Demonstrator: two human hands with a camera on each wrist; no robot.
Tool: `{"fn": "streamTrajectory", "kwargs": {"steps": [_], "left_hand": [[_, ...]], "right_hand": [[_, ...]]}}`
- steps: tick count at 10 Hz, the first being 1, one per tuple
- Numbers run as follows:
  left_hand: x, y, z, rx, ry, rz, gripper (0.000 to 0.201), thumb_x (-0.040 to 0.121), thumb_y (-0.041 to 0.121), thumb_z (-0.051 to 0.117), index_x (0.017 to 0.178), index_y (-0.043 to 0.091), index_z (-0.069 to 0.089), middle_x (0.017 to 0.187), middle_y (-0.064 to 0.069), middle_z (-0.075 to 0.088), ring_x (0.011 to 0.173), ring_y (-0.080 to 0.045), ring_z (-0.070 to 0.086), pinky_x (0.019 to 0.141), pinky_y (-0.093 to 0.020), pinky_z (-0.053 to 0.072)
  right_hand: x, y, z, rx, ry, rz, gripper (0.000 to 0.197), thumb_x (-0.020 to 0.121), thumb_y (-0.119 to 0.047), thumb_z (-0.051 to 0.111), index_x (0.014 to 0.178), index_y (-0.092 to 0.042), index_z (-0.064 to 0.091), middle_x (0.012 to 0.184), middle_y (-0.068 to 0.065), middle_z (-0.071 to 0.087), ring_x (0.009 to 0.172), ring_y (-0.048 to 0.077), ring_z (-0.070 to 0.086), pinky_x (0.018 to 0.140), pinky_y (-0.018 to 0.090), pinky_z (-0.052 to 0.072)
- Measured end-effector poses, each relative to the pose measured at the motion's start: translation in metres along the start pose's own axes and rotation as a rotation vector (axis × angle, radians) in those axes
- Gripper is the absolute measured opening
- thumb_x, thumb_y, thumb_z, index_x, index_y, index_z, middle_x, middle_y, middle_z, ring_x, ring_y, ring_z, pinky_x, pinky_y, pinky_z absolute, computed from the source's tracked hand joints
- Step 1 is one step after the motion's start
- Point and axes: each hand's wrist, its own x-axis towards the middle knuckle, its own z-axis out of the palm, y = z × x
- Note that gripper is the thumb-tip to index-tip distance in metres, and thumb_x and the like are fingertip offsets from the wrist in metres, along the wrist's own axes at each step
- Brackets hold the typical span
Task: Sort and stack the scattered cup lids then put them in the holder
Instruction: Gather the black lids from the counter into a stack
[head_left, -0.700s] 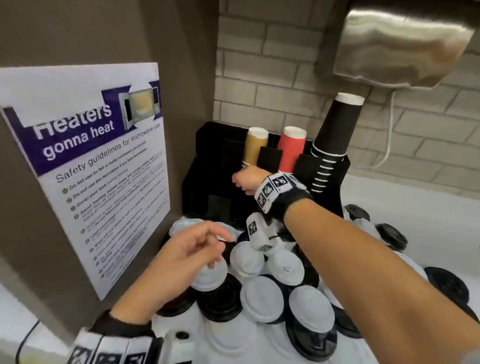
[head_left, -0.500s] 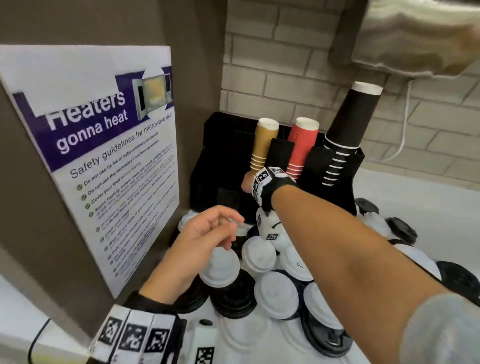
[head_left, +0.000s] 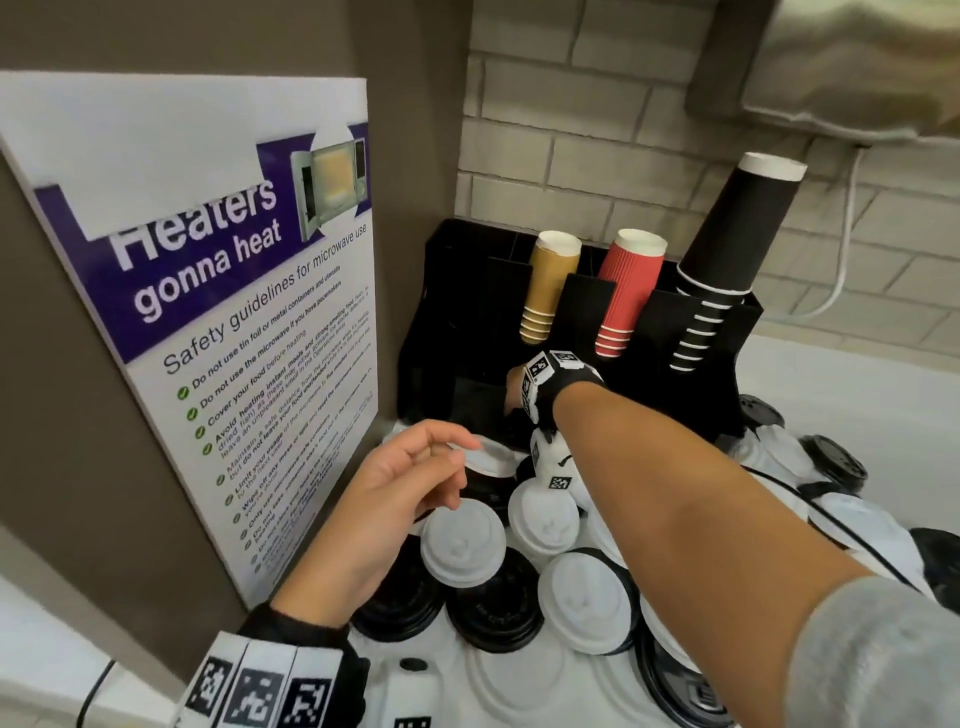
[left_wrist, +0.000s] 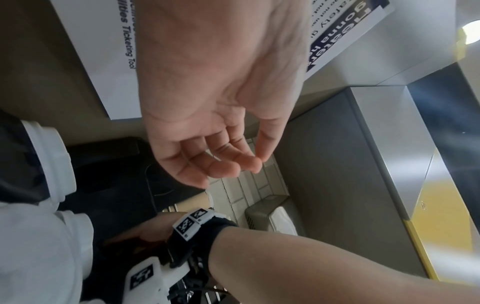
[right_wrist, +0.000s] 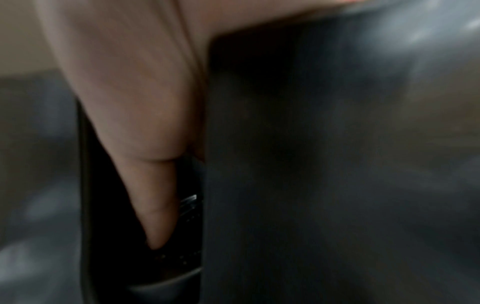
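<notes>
Several white lids (head_left: 462, 553) and black lids (head_left: 493, 608) lie scattered and overlapping on the counter in front of the black holder (head_left: 452, 312). My right hand (head_left: 514, 389) reaches down into the holder's front compartment, its fingers hidden there. In the right wrist view my thumb (right_wrist: 145, 164) lies flat against a black lid (right_wrist: 188, 205) held on edge inside the dark holder. My left hand (head_left: 457, 452) hovers over the white lids with loosely curled fingers (left_wrist: 233, 162) and holds nothing.
Tan cups (head_left: 548, 291), red cups (head_left: 626, 296) and black cups (head_left: 727, 260) stand stacked in the holder's back slots. A microwave safety poster (head_left: 234, 312) hangs on the brown wall at the left. A metal dispenser (head_left: 857, 62) hangs at the upper right over the white counter (head_left: 831, 384).
My right hand has gone from beside the tan cups down into the holder's front compartment. My left hand has lifted slightly above the white lids.
</notes>
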Motion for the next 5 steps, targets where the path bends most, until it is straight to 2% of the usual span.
{"fn": "streamTrajectory", "kwargs": {"steps": [1,2,3,4,5], "left_hand": [[-0.001,0.003,0.002,-0.02,0.029,0.002,0.018,0.082,0.025,0.056,0.083,0.031,0.073,0.066,0.006,0.056,0.066,-0.009,0.053,0.074,-0.024,0.05],[0.0,0.006,0.004,-0.029,0.046,0.008,0.018,0.082,0.024,0.057,0.083,0.03,0.073,0.066,0.006,0.055,0.065,-0.008,0.053,0.072,-0.022,0.05],[0.003,0.005,0.005,-0.021,0.07,0.029,0.02,0.09,0.015,0.061,0.084,0.028,0.074,0.068,0.005,0.057,0.069,-0.009,0.055,0.07,-0.019,0.051],[0.01,0.007,0.007,0.02,0.107,0.041,0.027,0.094,0.01,0.055,0.089,0.029,0.072,0.076,0.004,0.063,0.075,-0.01,0.061,0.073,-0.022,0.051],[0.019,0.006,0.01,0.045,0.181,0.021,0.022,0.093,0.016,0.061,0.107,0.032,0.066,0.095,0.01,0.07,0.095,-0.011,0.067,0.084,-0.027,0.051]], "right_hand": [[-0.004,0.0,-0.003,-0.058,0.025,-0.015,0.038,0.093,-0.015,0.059,0.127,0.001,0.056,0.134,0.023,0.053,0.126,0.039,0.048,0.08,0.033,0.032],[-0.012,0.001,-0.011,0.002,0.124,0.017,0.033,0.096,-0.014,0.053,0.126,0.0,0.056,0.133,0.022,0.054,0.124,0.038,0.05,0.093,0.042,0.042],[-0.016,0.004,-0.023,0.043,0.256,0.008,0.031,0.097,-0.012,0.05,0.125,0.0,0.057,0.13,0.021,0.056,0.121,0.036,0.053,0.095,0.041,0.043],[-0.032,0.008,-0.049,0.007,0.423,0.052,0.031,0.101,-0.007,0.039,0.127,0.002,0.052,0.132,0.018,0.054,0.122,0.032,0.053,0.096,0.035,0.043],[-0.062,0.019,-0.076,0.248,0.546,0.069,0.032,0.1,-0.015,0.043,0.125,0.004,0.049,0.126,0.022,0.056,0.116,0.036,0.054,0.086,0.035,0.042]]}}
